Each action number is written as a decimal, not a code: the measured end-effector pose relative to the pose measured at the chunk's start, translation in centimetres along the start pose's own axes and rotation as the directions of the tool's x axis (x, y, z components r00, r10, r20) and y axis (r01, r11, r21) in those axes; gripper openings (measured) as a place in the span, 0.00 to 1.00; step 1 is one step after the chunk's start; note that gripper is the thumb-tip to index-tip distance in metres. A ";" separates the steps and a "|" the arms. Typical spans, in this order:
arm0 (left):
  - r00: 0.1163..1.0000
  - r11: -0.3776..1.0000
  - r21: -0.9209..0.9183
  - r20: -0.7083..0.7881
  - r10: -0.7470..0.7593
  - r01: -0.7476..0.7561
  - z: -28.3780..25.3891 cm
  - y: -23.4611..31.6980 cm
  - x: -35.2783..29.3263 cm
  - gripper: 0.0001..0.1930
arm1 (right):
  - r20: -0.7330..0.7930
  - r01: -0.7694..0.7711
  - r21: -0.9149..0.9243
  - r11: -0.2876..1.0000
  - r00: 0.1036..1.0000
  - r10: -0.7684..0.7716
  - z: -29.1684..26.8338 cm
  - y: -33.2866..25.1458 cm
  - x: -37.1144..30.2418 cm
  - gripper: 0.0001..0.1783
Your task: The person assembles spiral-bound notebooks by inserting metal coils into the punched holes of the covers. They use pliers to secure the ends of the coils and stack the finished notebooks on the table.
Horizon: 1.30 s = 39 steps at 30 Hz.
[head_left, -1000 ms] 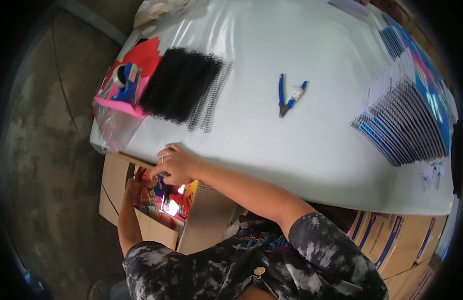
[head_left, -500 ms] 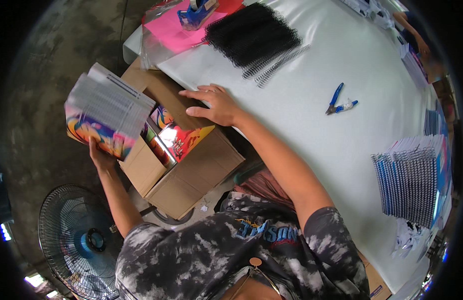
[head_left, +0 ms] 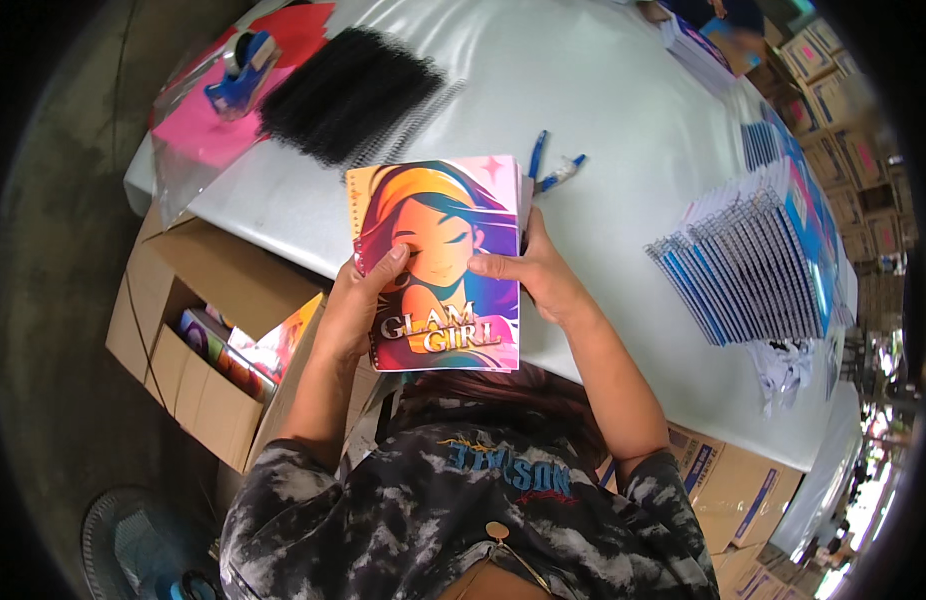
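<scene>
In front of my chest I hold a notebook [head_left: 445, 250] upright, its bright cover showing a drawn figure with a headband. A row of punched holes runs down its left edge, with no coil in them. My left hand [head_left: 359, 300] grips the left side, thumb on the cover. On the right side my right hand [head_left: 545, 272] is closed round the edge, its thumb also on the cover. Just beyond lie blue-handled cutting pliers [head_left: 549, 168], partly behind the notebook. A pile of black spiral coils [head_left: 348, 95] rests on the white-covered table [head_left: 593, 60].
At the left an open cardboard box [head_left: 198, 375] holds more colourful books. A blue tape dispenser [head_left: 241, 80] sits on pink sheets [head_left: 198, 135]. Coil-bound notebooks [head_left: 748, 265] are stacked at the right. A fan [head_left: 133, 550] stands lower left, and cartons [head_left: 843, 140] rise at the far right.
The notebook has come from over the box to my chest, its cover now facing up. My right hand has left the box flap and taken hold of it. The view has swung right.
</scene>
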<state>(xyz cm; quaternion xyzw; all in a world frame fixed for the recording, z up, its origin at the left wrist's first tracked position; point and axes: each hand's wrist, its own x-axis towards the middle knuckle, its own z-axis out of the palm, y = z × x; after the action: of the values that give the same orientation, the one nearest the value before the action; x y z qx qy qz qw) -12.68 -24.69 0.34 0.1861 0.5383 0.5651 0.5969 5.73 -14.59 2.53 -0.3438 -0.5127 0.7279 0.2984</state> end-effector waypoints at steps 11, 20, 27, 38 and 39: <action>0.131 0.517 0.815 -0.561 0.817 0.261 -28.4 0.9 -1.6 0.18 | -0.330 -0.051 0.231 0.972 0.935 0.128 -7.7 4.3 -4.3 0.24; 0.661 0.727 0.567 -0.380 0.647 -0.387 -22.4 -0.9 3.6 0.20 | -0.379 -0.141 0.221 0.965 0.899 0.218 -6.8 3.2 -4.5 0.29; 0.732 0.088 0.881 -0.438 0.522 0.464 -34.7 -1.5 5.3 0.20 | -0.401 -0.157 0.117 0.981 0.896 0.191 -7.3 2.4 -4.6 0.27; 0.718 -0.013 0.896 -0.348 0.603 0.445 -34.5 0.2 7.3 0.21 | -0.319 -0.089 0.216 0.972 0.935 0.157 -6.2 1.8 -4.7 0.36; 0.712 -0.017 0.895 -0.344 0.612 0.447 -34.4 0.3 7.0 0.21 | -0.306 -0.078 0.222 0.972 0.941 0.145 -6.4 2.0 -4.6 0.36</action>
<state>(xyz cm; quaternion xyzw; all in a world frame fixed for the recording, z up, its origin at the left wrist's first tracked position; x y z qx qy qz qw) -43.69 -31.75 -14.55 0.3607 0.9303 0.0647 -0.0178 13.43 -15.35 0.03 -0.4529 -0.3586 0.7278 0.3696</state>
